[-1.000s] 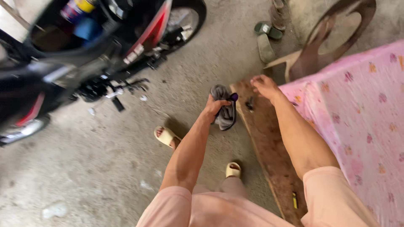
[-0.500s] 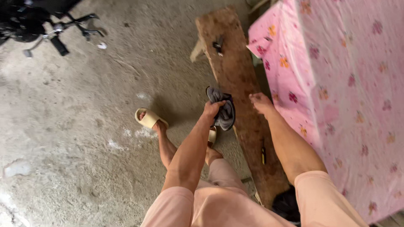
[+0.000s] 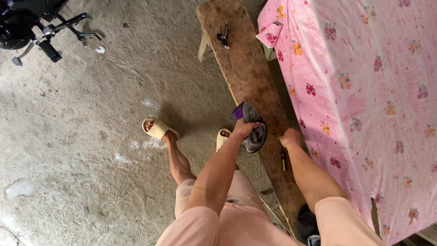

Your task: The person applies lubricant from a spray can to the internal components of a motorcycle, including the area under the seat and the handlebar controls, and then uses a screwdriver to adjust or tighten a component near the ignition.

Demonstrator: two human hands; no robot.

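Since earlier frame, view shifts down along worktop (image 3: 248, 73); motorcycle (image 3: 27, 23) recedes to upper left. Left hand (image 3: 243, 129) clamped on grey cloth (image 3: 255, 132) at frame centre; right hand (image 3: 290, 136) flat on worktop, empty. Cloth likely soft, light; bunched grip suits.

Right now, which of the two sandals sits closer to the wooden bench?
The cream sandal just left of the bench, beside the hand holding the grey cloth; the other sandal lies further out on the concrete.
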